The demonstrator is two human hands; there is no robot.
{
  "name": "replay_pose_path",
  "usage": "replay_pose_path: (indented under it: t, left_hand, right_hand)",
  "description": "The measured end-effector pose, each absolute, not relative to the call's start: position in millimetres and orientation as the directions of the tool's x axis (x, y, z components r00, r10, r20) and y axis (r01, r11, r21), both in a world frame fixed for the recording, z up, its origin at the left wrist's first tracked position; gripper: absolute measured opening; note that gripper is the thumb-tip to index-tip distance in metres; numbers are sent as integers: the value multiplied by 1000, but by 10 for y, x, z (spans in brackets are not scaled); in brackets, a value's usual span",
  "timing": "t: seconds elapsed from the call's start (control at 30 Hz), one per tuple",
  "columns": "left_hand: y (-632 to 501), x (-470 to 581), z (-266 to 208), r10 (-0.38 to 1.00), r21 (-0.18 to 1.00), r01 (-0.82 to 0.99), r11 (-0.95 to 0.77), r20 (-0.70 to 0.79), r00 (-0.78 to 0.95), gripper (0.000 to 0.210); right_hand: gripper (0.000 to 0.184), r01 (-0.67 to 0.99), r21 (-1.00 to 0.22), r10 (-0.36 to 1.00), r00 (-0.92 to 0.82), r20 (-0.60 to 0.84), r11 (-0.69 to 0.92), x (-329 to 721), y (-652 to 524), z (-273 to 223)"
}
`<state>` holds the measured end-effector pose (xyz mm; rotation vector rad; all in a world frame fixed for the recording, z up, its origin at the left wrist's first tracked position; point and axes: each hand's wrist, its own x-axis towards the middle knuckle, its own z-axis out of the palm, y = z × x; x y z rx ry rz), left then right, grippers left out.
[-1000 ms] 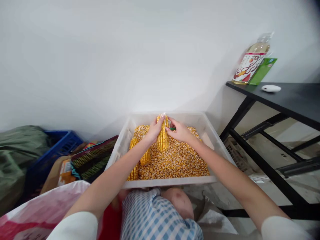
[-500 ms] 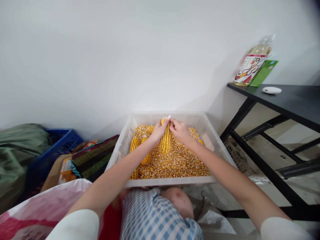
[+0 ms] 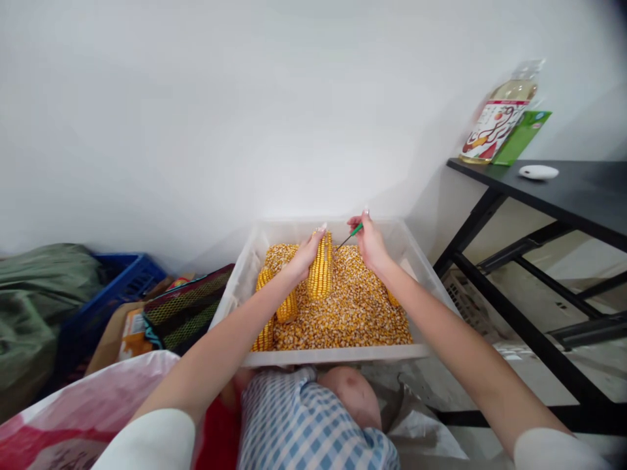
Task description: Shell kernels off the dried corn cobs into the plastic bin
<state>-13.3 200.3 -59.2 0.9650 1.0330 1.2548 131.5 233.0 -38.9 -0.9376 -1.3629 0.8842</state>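
While our left grip (image 3: 307, 254) is clamped around the upper part of a yellow ear of corn (image 3: 320, 271), we hold a green-handled tool (image 3: 357, 229) in our right grip (image 3: 371, 244), its fingers closed on the handle and the thin dark shaft slanting down toward the ear. Whether the tip touches the corn, we cannot tell. We hold the ear near the middle of a pale plastic bin (image 3: 337, 354), its thicker end toward us, over a bed of loose yellow kernels (image 3: 347, 323). More ears (image 3: 287, 308) lie along the bin's left side, and another shows partly behind our right forearm. Below the near rim, blue-and-white checked cloth (image 3: 308, 424) covers our lap, a bare knee (image 3: 353, 390) beside it. At our right, a dark counter (image 3: 588, 196) carries a labelled bottle (image 3: 497, 127), a green packet (image 3: 523, 138) just beside it and a small white object (image 3: 539, 172). At our left we see a mesh bag (image 3: 189, 307) and a blue crate (image 3: 130, 279).
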Motion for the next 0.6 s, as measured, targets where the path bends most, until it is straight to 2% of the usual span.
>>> replay_pose_path:
  t: [0.1,0.3,0.4,0.6]
  left_hand:
    - [2020,-129,-641,997,968,-239,72,-63,44,44]
    - [2051,-177,-748,999,960,-279,34,-33,8,31]
    - [2042,-191,-823,1000,958,-286,-3,4,3,32]
    - [2081,-229,-1010,980,974,-140,-177,161,-120,27]
  right_hand:
    - [64,91,-920,924,-7,382,381,1349,2313,-389]
    - [49,51,-901,902,-46,429,431,1301,2176,-417]
    - [46,134,-881,889,-132,438,454,1246,2116,-486]
    - [45,269,-810,849,-257,461,521,1184,2021,-599]
